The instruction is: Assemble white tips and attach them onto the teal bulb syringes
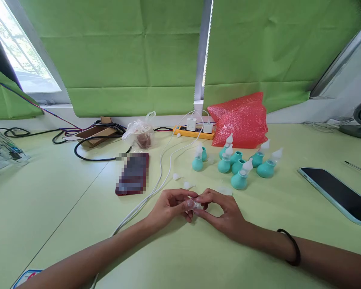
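Observation:
My left hand (172, 205) and my right hand (224, 212) meet over the table, fingers closed in a pinch. Between them they grip a small clear plastic piece (197, 205), partly covered by the fingertips. Just beyond lie loose white soft tips (187, 185) and a flat translucent piece (225, 190). Several round teal bulbs stand farther back to the right. Some, like the nearest teal bulb (239, 181), carry a clear neck with a white tip. Others, such as an open-mouthed teal bulb (238, 166), have no tip.
White charging cables (161, 184) run past my left forearm to an orange power strip (183, 131). A dark red phone (134, 174) lies left, a teal-edged phone (333, 194) right. Behind are a red bubble-wrap bag (240, 120), a plastic-wrapped cup (143, 138) and an open cardboard box (98, 135).

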`<state>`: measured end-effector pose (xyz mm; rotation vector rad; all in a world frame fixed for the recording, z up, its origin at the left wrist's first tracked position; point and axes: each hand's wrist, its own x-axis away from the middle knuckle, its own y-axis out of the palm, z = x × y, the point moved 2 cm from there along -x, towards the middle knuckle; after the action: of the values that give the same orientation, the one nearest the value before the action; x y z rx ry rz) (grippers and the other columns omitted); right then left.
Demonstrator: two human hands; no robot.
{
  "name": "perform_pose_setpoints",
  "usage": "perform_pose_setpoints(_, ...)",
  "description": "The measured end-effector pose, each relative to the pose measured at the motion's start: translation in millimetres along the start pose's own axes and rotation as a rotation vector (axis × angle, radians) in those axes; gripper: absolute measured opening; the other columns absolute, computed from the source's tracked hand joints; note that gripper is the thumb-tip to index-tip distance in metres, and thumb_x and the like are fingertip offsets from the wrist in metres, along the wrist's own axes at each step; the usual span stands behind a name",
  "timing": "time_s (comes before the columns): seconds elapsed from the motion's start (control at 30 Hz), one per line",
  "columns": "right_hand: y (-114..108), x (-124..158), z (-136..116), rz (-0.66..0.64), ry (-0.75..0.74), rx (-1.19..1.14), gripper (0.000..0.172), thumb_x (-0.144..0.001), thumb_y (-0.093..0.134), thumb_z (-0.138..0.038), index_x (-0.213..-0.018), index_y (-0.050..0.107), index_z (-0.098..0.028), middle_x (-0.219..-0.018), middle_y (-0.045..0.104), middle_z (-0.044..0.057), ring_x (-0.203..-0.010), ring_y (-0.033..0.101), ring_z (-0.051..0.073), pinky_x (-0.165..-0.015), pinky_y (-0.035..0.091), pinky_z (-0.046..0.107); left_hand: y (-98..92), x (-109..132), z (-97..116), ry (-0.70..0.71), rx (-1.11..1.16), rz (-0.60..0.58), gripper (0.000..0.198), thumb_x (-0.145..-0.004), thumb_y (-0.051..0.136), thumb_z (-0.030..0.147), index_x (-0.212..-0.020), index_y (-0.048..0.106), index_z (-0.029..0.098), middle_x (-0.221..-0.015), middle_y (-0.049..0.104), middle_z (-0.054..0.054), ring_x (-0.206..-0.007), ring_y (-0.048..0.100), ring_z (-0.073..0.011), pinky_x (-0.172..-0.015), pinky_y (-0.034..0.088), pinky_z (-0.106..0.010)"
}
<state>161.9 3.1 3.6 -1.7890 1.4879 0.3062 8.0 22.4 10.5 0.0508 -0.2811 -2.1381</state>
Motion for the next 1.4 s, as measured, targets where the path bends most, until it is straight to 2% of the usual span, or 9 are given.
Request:
perform_pose_setpoints(0.2,-1,0,-1,-0.011,0.023,0.046,0.011,-0.073,0.059,-0.024,-0.083,0.055,-0.021,-0.069,0.059,0.001,-0.062,0.055,0.012,-0.058,0.046,0.026,-1.3,-1,-1,-0.073,0.077,-0.027,0.034,-0.07,0.062,0.034,-0.092,0.06,0.008,-0.075,0.064,-0.009,-0.059,0.059,-0.0154,-0.059,0.049,-0.031)
perform_pose_setpoints(0.83,0,-1,-3,-0.026,0.062,0.09,0.014,-0.072,0.06,-0.026,-0.085,0.055,-0.022,-0.066,0.057,-0.001,-0.061,0.053,0.011,-0.058,0.045,0.024,-2.0,-2,-3,-0.068,0.074,-0.028,0.029,-0.07,0.062,0.032,-0.088,0.059,0.009,-0.073,0.063,-0.007,-0.057,0.06,-0.0148,-0.057,0.048,-0.03)
perform_pose_setpoints(1.13,0,1,-4,-0.064,0.045,0.132,0.016,-0.072,0.059,-0.026,-0.087,0.055,-0.022,-0.068,0.057,0.0,-0.061,0.053,0.012,-0.059,0.045,0.025,1.3,-1,1,-0.015,-0.032,-0.035,0.033,-0.062,0.07,0.028,-0.087,0.053,0.013,-0.065,0.061,-0.001,-0.054,0.055,-0.0106,-0.054,0.045,-0.024)
perform_pose_setpoints(1.27,-1,-1,-7,-0.084,-0.01,0.151,0.021,-0.071,0.059,-0.02,-0.091,0.053,-0.021,-0.074,0.057,0.002,-0.068,0.053,0.013,-0.062,0.046,0.027,-0.8,0,2,0.022,-0.081,-0.03,0.026,-0.064,0.068,0.028,-0.079,0.055,0.012,-0.064,0.059,-0.001,-0.052,0.053,-0.0091,-0.052,0.043,-0.023)
perform_pose_setpoints(1.4,-15,-14,-16,-0.044,-0.089,0.233,0.03,-0.07,0.057,-0.02,-0.099,0.05,-0.02,-0.081,0.058,0.004,-0.072,0.052,0.015,-0.063,0.046,0.029,-5.6,-2,0,0.035,-0.068,0.038,0.029,-0.069,0.063,0.029,-0.093,0.058,0.013,-0.066,0.057,-0.001,-0.057,0.054,-0.0102,-0.057,0.045,-0.025)
